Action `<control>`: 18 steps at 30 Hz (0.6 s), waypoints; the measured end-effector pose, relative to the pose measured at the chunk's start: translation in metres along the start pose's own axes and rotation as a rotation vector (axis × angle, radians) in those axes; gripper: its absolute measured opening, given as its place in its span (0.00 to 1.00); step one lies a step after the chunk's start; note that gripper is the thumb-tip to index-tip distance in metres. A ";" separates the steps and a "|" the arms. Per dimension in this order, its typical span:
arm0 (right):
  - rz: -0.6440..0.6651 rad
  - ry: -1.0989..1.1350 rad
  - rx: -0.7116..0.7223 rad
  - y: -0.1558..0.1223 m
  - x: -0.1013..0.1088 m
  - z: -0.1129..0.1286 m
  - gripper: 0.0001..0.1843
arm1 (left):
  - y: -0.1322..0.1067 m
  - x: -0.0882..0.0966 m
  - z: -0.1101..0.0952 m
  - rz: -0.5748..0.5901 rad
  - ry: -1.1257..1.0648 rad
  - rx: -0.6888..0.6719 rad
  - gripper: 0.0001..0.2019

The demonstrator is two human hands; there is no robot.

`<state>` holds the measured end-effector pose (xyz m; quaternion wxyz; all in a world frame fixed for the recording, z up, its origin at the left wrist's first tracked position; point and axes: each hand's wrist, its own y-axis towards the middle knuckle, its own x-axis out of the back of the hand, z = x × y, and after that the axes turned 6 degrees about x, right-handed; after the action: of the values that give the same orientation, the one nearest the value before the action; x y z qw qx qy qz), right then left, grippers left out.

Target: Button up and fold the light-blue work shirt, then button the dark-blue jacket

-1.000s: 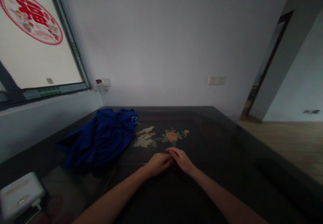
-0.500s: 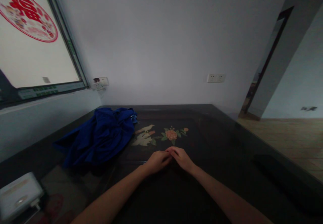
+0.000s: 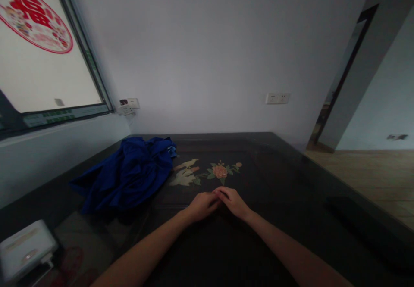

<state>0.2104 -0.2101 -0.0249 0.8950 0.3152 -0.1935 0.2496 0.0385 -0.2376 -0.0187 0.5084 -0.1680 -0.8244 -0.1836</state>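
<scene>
My left hand (image 3: 203, 206) and my right hand (image 3: 233, 202) rest together on the dark tabletop (image 3: 284, 183), their fingertips meeting and overlapping. Both have curled, closed fingers, and no object shows in either one. The right fingers lie over the tips of the left. Just beyond them, a flower and bird inlay (image 3: 220, 171) decorates the table surface. To the left of my hands, apart from them, a crumpled blue cloth garment (image 3: 132, 175) lies in a heap; its exact kind is unclear from the folds.
A white box-shaped device (image 3: 28, 248) with a plug or cable sits at the near left. Along the right side lies a long black object (image 3: 365, 231), dim in the shadow. The wall (image 3: 200, 63) borders the far table edge, and a window (image 3: 48, 80) is at left.
My hands keep the same closed pose and place. The view has shifted only very slightly; the blue garment and other things stay put.
</scene>
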 end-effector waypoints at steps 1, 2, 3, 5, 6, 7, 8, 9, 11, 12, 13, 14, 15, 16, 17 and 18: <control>0.001 -0.002 0.000 0.000 0.000 0.000 0.22 | 0.000 0.000 0.000 0.000 0.002 0.001 0.10; 0.002 -0.004 0.000 0.000 0.000 0.000 0.22 | 0.000 0.000 0.000 0.001 0.005 0.003 0.11; 0.003 -0.007 0.001 0.000 0.000 0.000 0.21 | 0.000 0.000 -0.001 0.002 0.008 0.005 0.11; 0.003 -0.010 0.003 0.000 0.000 0.000 0.21 | 0.000 0.001 -0.002 0.005 0.013 0.010 0.11; 0.004 -0.010 0.004 0.000 0.000 0.000 0.21 | -0.001 0.001 -0.002 0.008 0.012 0.008 0.11; 0.006 -0.010 0.005 0.000 0.000 0.001 0.21 | -0.001 0.001 -0.002 0.009 0.009 0.004 0.11; 0.009 -0.010 0.005 0.000 0.001 0.002 0.21 | -0.001 0.001 -0.003 0.009 0.006 0.003 0.11; 0.012 -0.010 0.004 0.000 0.001 0.002 0.22 | -0.001 0.002 -0.003 0.009 0.003 0.004 0.11; 0.017 -0.012 0.002 0.000 0.001 0.003 0.22 | -0.001 0.002 -0.003 0.011 0.001 0.011 0.11; 0.018 -0.015 0.003 0.000 0.002 0.004 0.22 | -0.001 0.002 -0.003 0.014 0.000 0.014 0.10; 0.020 -0.017 0.004 0.000 0.002 0.004 0.22 | -0.001 0.003 -0.003 0.019 0.000 0.017 0.10; 0.022 -0.019 0.005 0.000 0.002 0.004 0.21 | -0.001 0.003 -0.003 0.023 0.000 0.018 0.10; 0.023 -0.023 0.008 0.000 0.002 0.004 0.21 | -0.001 0.003 -0.003 0.025 0.000 0.018 0.10; 0.025 -0.027 0.011 0.000 0.002 0.005 0.21 | -0.001 0.003 -0.003 0.026 0.000 0.018 0.10; 0.027 -0.033 0.014 0.000 0.002 0.005 0.21 | -0.001 0.004 -0.003 0.027 0.001 0.018 0.10; 0.028 -0.040 0.018 0.000 0.002 0.005 0.21 | -0.001 0.003 -0.003 0.027 0.003 0.019 0.10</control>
<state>0.2108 -0.2124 -0.0202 0.8844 0.3254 -0.2135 0.2576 0.0384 -0.2398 -0.0147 0.5137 -0.1741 -0.8229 -0.1691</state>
